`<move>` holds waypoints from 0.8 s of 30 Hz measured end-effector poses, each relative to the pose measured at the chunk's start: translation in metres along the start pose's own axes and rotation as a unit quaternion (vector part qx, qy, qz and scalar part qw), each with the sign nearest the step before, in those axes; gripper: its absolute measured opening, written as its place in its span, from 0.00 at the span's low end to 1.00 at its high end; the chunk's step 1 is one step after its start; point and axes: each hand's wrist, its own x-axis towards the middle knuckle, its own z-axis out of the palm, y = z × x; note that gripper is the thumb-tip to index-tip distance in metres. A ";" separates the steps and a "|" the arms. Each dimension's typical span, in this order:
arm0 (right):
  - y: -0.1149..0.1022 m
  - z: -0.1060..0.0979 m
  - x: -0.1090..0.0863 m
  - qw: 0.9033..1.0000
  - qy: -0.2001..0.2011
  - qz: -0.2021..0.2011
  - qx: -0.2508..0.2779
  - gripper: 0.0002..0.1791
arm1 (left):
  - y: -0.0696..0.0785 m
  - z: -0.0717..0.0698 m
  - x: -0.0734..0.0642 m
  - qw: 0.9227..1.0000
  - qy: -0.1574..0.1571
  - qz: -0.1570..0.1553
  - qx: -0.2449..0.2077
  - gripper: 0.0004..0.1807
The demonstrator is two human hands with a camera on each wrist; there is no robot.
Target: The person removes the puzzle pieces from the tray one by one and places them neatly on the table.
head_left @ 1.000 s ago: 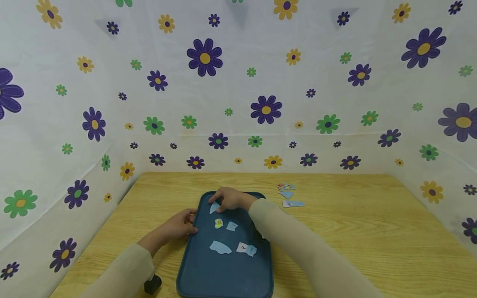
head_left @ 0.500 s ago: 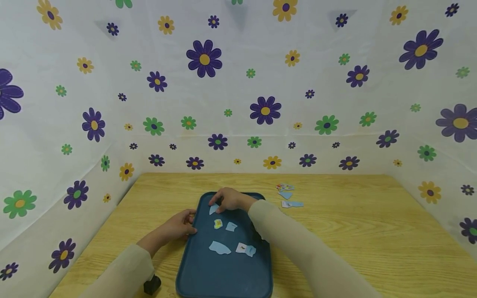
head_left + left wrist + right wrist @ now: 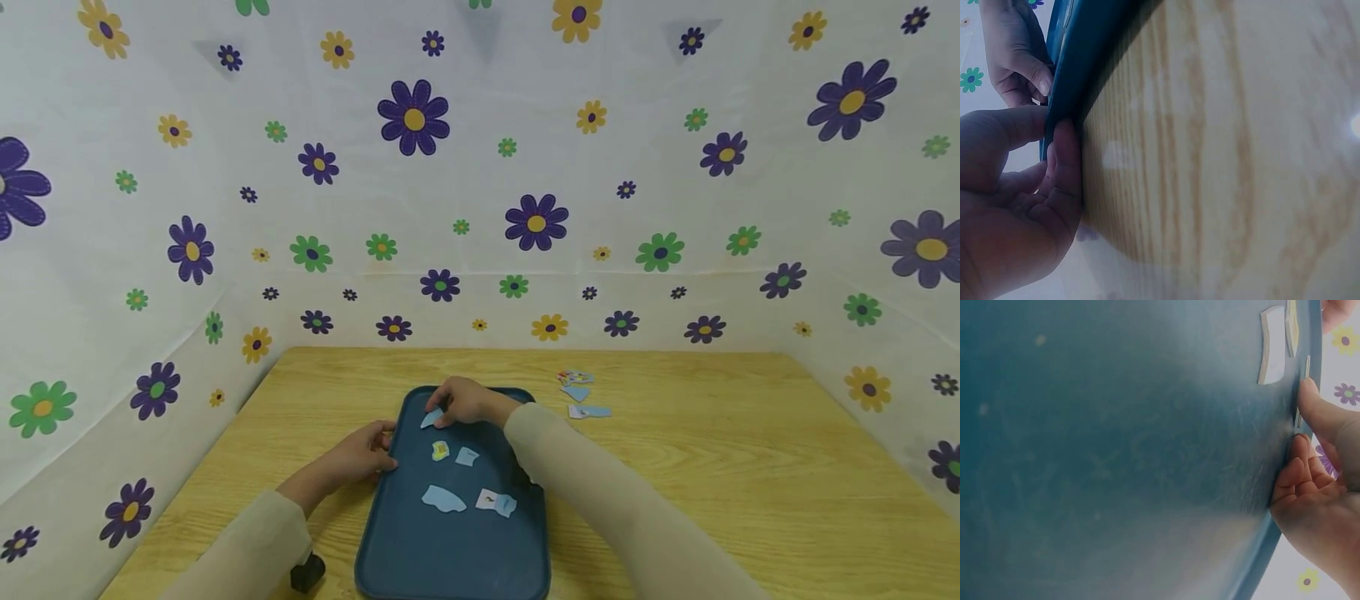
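Observation:
Near the far left corner of a dark blue tray [image 3: 450,558], my right hand [image 3: 467,402] pinches a light blue jigsaw piece [image 3: 431,419] between thumb and fingertips. The right wrist view shows that piece [image 3: 1307,365] edge-on, with the thumb against it. My left hand [image 3: 360,454] grips the tray's left rim; in the left wrist view its thumb and fingers close round the rim [image 3: 1075,56]. Toward the middle lie a yellow-printed piece [image 3: 440,451] and a small blue piece [image 3: 467,457]. Closer to me are a longer blue piece [image 3: 444,498] and a white-and-blue piece [image 3: 497,502].
Beyond the tray's far right corner, several more pieces rest on the wooden table [image 3: 720,467]: a colourful group [image 3: 575,377], a blue triangular one [image 3: 576,392] and a long one [image 3: 589,412]. A small black object [image 3: 307,575] sits by the left sleeve. Flower-printed cloth [image 3: 480,183] walls the table.
My right fingertips have shifted slightly right, and the piece they pinch has turned a little clockwise. The left hand and the tray stay where they were.

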 end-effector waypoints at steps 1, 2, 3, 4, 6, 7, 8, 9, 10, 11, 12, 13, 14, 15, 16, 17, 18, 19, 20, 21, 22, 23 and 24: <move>0.000 0.000 -0.001 1.000 0.003 0.000 0.001 0.14 | 0.000 0.000 0.000 1.000 0.001 0.000 0.001 0.35; 0.001 0.000 -0.001 1.000 0.006 0.001 0.002 0.14 | 0.001 0.001 0.000 1.000 0.003 -0.003 0.002 0.35; 0.002 0.000 -0.002 1.000 0.009 0.003 0.003 0.14 | 0.001 0.001 0.000 1.000 0.004 -0.003 0.004 0.35; 0.002 0.000 -0.002 1.000 0.012 0.004 0.005 0.14 | 0.001 0.001 0.000 1.000 0.004 -0.004 0.005 0.34; 0.003 0.000 -0.002 1.000 0.017 0.007 0.010 0.13 | 0.002 0.001 -0.001 1.000 0.005 -0.005 0.006 0.35; 0.004 0.000 -0.002 1.000 0.019 0.006 0.013 0.13 | 0.002 0.001 0.000 1.000 0.004 -0.004 0.005 0.35; 0.004 0.000 -0.002 1.000 0.019 0.004 0.015 0.14 | 0.002 0.001 0.000 1.000 0.003 -0.004 0.005 0.35; 0.004 0.000 -0.002 1.000 0.019 0.000 0.019 0.14 | 0.002 0.001 0.000 1.000 0.001 -0.002 0.004 0.35; 0.004 0.000 -0.003 1.000 0.018 -0.004 0.022 0.14 | 0.001 0.001 0.001 1.000 -0.001 -0.002 0.003 0.35; 0.004 0.000 -0.003 0.999 0.017 -0.009 0.026 0.15 | 0.000 0.001 0.001 1.000 -0.003 -0.003 0.000 0.35; 0.004 0.000 -0.003 0.999 0.015 -0.013 0.029 0.15 | 0.000 0.001 0.001 1.000 -0.004 -0.003 -0.002 0.35; 0.003 0.000 -0.004 0.999 0.014 -0.018 0.032 0.16 | 0.000 0.000 0.001 1.000 -0.006 -0.003 -0.001 0.35; 0.003 0.000 -0.005 0.999 0.013 -0.023 0.036 0.16 | 0.000 0.000 0.001 1.000 -0.007 -0.004 0.000 0.35; 0.002 0.000 -0.006 0.999 0.012 -0.024 0.043 0.16 | 0.000 0.000 0.001 1.000 -0.008 -0.004 0.000 0.35; 0.001 0.000 -0.007 0.999 0.012 -0.024 0.047 0.16 | 0.000 -0.001 0.001 1.000 -0.012 0.000 0.003 0.35; 0.000 0.000 -0.008 0.998 0.013 -0.024 0.054 0.16 | 0.000 -0.001 0.000 1.000 -0.013 0.000 0.003 0.35; 0.000 -0.001 -0.009 0.998 0.014 -0.023 0.059 0.16 | 0.001 -0.001 0.000 1.000 -0.013 -0.001 0.004 0.35; -0.001 -0.001 -0.010 0.998 0.016 -0.022 0.065 0.16 | 0.001 -0.001 0.000 1.000 -0.014 0.001 0.005 0.34; -0.002 -0.001 -0.012 0.997 0.019 -0.021 0.071 0.15 | 0.001 -0.001 0.000 1.000 -0.014 0.002 0.003 0.34; -0.002 -0.002 -0.013 0.997 0.021 -0.019 0.078 0.15 | 0.000 0.000 0.001 1.000 -0.014 0.002 0.002 0.34; -0.002 -0.002 -0.015 0.996 0.023 -0.020 0.083 0.15 | 0.000 0.000 0.000 1.000 -0.014 0.002 0.001 0.34; -0.002 -0.002 -0.016 0.996 0.025 -0.022 0.088 0.14 | 0.000 0.001 0.001 1.000 -0.007 -0.003 -0.003 0.34; -0.002 -0.003 -0.016 0.995 0.028 -0.023 0.090 0.14 | 0.000 0.001 0.001 1.000 -0.004 -0.004 -0.003 0.34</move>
